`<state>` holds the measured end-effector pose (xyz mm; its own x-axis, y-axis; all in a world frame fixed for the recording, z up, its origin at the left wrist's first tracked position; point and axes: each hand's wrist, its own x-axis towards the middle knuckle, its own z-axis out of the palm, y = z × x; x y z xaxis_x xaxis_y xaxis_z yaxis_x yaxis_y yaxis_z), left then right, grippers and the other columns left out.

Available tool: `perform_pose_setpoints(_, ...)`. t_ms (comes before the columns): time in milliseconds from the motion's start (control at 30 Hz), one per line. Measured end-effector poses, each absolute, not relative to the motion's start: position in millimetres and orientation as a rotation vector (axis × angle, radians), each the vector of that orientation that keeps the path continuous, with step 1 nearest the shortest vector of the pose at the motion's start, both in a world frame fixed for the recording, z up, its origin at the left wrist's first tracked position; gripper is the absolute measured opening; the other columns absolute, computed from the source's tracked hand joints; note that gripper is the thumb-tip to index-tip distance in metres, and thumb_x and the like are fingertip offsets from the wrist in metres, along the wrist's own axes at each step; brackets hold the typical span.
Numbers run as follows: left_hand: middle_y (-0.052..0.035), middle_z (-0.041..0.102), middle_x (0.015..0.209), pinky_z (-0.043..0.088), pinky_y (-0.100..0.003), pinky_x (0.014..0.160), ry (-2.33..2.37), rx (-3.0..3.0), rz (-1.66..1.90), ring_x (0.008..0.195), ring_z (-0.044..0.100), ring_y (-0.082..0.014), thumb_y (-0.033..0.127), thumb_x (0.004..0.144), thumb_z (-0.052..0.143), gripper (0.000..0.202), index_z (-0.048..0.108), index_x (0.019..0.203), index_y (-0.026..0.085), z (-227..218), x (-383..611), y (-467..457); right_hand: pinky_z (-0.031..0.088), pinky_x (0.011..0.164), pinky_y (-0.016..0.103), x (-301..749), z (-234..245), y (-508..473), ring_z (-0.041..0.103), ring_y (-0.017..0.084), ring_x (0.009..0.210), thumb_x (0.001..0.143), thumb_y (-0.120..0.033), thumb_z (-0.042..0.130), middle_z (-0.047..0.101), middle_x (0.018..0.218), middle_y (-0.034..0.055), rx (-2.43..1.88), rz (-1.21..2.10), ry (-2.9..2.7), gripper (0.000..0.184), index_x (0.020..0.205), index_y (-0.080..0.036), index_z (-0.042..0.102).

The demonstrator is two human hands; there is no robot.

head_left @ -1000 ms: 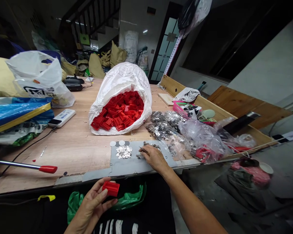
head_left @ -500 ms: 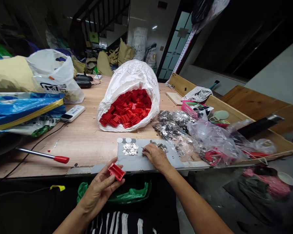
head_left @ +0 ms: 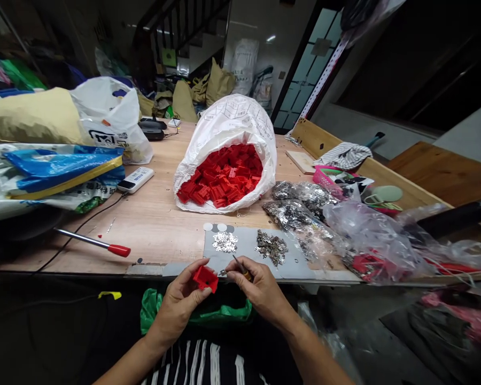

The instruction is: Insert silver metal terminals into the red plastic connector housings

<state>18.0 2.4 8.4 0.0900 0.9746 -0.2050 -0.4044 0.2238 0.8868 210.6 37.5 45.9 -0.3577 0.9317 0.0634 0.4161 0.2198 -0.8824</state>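
My left hand [head_left: 181, 299] is closed around a small red plastic part [head_left: 206, 278], held just below the table's front edge. My right hand [head_left: 256, 286] pinches a thin pointed tool [head_left: 240, 267] with a small metal piece at its tip, right beside the red part. On the grey sheet [head_left: 248, 254] lie two heaps of small metal pieces [head_left: 225, 241], [head_left: 271, 246]. A white sack [head_left: 229, 128] lying on its side spills several red plastic parts [head_left: 222, 176] at mid table.
Clear bags of metal pieces [head_left: 300, 206] and red parts [head_left: 369, 235] crowd the right side. A red-handled rod [head_left: 94, 243], a white remote [head_left: 135, 179] and filled bags [head_left: 56, 166] lie on the left. A green bag [head_left: 196, 315] hangs in my lap.
My right hand has left the grey sheet and drawn back to the table edge with the tool. My left hand has lifted the red part up to meet it.
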Motion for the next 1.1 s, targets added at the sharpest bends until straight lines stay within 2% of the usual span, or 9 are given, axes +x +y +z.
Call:
perform_pose_setpoints(100,-0.0057,0.072,0.097,0.046,-0.024,0.086,0.987,0.809,1.201,0.093,0.063,-0.0209,0.018,0.067,0.078,0.049,0.067,0.115,0.020,11,17,2,0.038,0.059,0.021,204,46,29,0.047,0.010,0.062,0.088,-0.025,0.054,0.057,0.070,-0.0023,-1.241,1.023,-1.903,0.011,0.084,-0.018,0.061)
perform_pose_setpoints(167,-0.0045,0.071,0.096,0.047,-0.025,0.084,0.943,0.778,1.181,0.090,0.062,-0.0190,0.020,0.070,0.076,0.050,0.064,0.119,0.022,13,18,1,0.038,0.058,0.021,201,46,26,0.046,0.010,0.061,0.088,-0.023,0.055,0.057,0.070,-0.0028,-1.239,0.983,-1.916,0.008,0.083,-0.019,0.060)
perform_pose_setpoints(267,-0.0040,0.066,0.092,0.050,-0.025,0.070,0.794,0.588,1.086,0.078,0.061,-0.0157,0.027,0.078,0.070,0.052,0.056,0.128,0.024,12,20,0,0.040,0.059,0.021,198,46,26,0.049,0.010,0.061,0.087,-0.022,0.055,0.060,0.071,-0.0019,-1.224,0.940,-1.936,0.006,0.084,-0.020,0.060)
perform_pose_setpoints(333,-0.0056,0.065,0.087,0.049,-0.024,0.060,0.719,0.477,1.018,0.070,0.061,-0.0143,0.033,0.082,0.064,0.048,0.055,0.129,0.022,11,21,0,0.042,0.061,0.021,196,46,28,0.053,0.012,0.064,0.087,-0.020,0.055,0.062,0.075,-0.0007,-1.197,0.903,-1.960,0.006,0.086,-0.020,0.061)
perform_pose_setpoints(467,-0.0056,0.062,0.075,0.043,-0.020,0.050,0.651,0.406,0.980,0.060,0.059,-0.0120,0.036,0.086,0.059,0.035,0.064,0.112,0.014,7,23,-2,0.046,0.070,0.023,195,43,32,0.059,0.014,0.075,0.088,-0.017,0.054,0.064,0.082,0.0015,-1.110,0.851,-2.031,0.010,0.090,-0.021,0.062)
perform_pose_setpoints(600,-0.0058,0.062,0.077,0.042,-0.018,0.048,0.624,0.345,0.967,0.059,0.058,-0.0105,0.033,0.087,0.058,0.027,0.067,0.099,0.012,4,24,-4,0.048,0.074,0.025,196,39,34,0.061,0.016,0.081,0.090,-0.015,0.052,0.065,0.085,0.0032,-1.057,0.808,-2.139,0.014,0.094,-0.021,0.063)
perform_pose_setpoints(867,-0.0047,0.061,0.075,0.041,-0.018,0.047,0.630,0.322,0.934,0.058,0.059,-0.0102,0.034,0.086,0.060,0.027,0.066,0.098,0.012,1,26,-4,0.048,0.076,0.026,202,40,34,0.061,0.016,0.084,0.088,-0.011,0.051,0.066,0.089,0.0039,-1.025,0.758,-2.294,0.023,0.104,-0.022,0.064)
perform_pose_setpoints(1100,-0.0027,0.058,0.072,0.040,-0.018,0.046,0.637,0.368,0.898,0.055,0.058,-0.0096,0.034,0.088,0.056,0.025,0.066,0.096,0.012,2,26,-5,0.047,0.076,0.024,200,43,35,0.061,0.015,0.084,0.084,-0.006,0.055,0.066,0.090,0.0028,-1.097,0.788,-2.381,0.023,0.098,-0.020,0.066)
